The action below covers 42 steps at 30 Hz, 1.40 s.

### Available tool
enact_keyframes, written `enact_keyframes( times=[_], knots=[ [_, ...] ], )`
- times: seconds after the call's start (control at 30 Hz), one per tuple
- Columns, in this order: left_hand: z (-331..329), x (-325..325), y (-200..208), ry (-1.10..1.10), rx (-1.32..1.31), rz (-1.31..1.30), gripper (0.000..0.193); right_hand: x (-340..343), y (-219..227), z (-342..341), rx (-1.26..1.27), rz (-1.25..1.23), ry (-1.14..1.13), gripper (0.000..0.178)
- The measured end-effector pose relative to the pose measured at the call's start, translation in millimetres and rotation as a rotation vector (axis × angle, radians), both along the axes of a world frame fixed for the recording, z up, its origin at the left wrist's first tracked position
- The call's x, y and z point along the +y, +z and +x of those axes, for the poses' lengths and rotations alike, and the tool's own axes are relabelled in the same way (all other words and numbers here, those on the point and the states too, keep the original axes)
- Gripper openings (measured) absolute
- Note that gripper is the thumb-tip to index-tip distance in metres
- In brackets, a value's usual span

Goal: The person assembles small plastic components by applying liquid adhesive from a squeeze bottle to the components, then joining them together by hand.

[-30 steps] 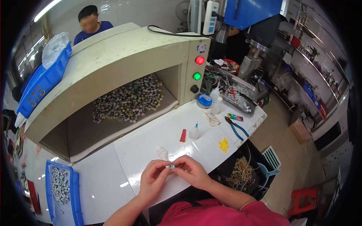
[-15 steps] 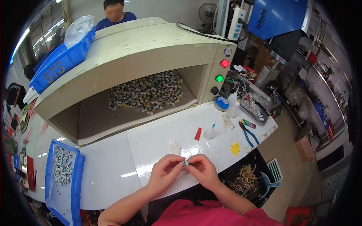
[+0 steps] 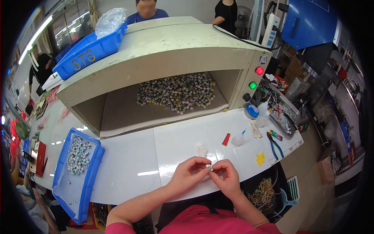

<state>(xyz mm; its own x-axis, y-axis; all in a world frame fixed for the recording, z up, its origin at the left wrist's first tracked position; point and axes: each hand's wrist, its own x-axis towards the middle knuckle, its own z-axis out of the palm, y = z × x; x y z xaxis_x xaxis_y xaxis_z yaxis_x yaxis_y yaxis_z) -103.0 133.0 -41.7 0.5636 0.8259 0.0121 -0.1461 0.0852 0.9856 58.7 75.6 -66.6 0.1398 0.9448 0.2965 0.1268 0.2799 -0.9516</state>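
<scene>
Over the front of the white worktop, my left hand (image 3: 190,172) and my right hand (image 3: 226,178) meet fingertip to fingertip. Both pinch one small white-and-green bead-like part (image 3: 209,167), partly hidden by the fingers. A crumpled white tissue (image 3: 201,150) lies just beyond my left hand. Farther right are a red tapered cap (image 3: 226,139) and a clear squeeze bottle with a blue tip (image 3: 237,139). Many similar small round parts (image 3: 78,156) sit in the blue tray at the left.
A cream machine (image 3: 163,60) with an open front spans the back, holding a heap of round parts (image 3: 175,91). The blue tray (image 3: 97,165) juts past the table's front edge. Blue-handled pliers (image 3: 275,146) and yellow scraps (image 3: 260,158) lie right. People stand behind the machine.
The view has swung left, so the whole scene sits farther right. My hands still pinch the small part, with slightly shifted fingers. Another person in black now shows at the back.
</scene>
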Motion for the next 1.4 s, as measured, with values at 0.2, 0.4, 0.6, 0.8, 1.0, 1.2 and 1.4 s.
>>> enact_keyframes(
  times=[0.2, 0.4, 0.6, 0.8, 1.0, 1.2, 1.4],
  knots=[
    [-13, -1, -6, -0.037, -0.033, -0.035, 0.022, -3, -6, -10, 0.022, -0.006, 0.029, 0.025],
    [-21, -3, -13, -0.015, -0.061, 0.095, 0.021, -7, -5, -22, 0.034, 0.002, 0.021, 0.025],
    [-30, -17, -8, -0.079, -0.046, -0.001, 0.019, -21, 0, -30, 0.035, 0.034, 0.020, 0.025],
    [-22, -19, -15, -0.061, -0.036, 0.011, 0.020, -30, -9, -23, -0.012, -0.058, -0.041, 0.025],
    [17, -36, -54, 0.044, 0.037, 0.057, 0.022, -19, -61, 25, 0.020, -0.056, 0.060, 0.025],
    [52, -49, -101, 0.147, -0.024, -0.152, 0.026, -13, -89, 60, -0.115, -0.050, 0.132, 0.022],
    [62, -65, -115, 0.221, 0.004, -0.034, 0.026, -22, -96, 67, -0.119, -0.077, 0.150, 0.021]
  ],
)
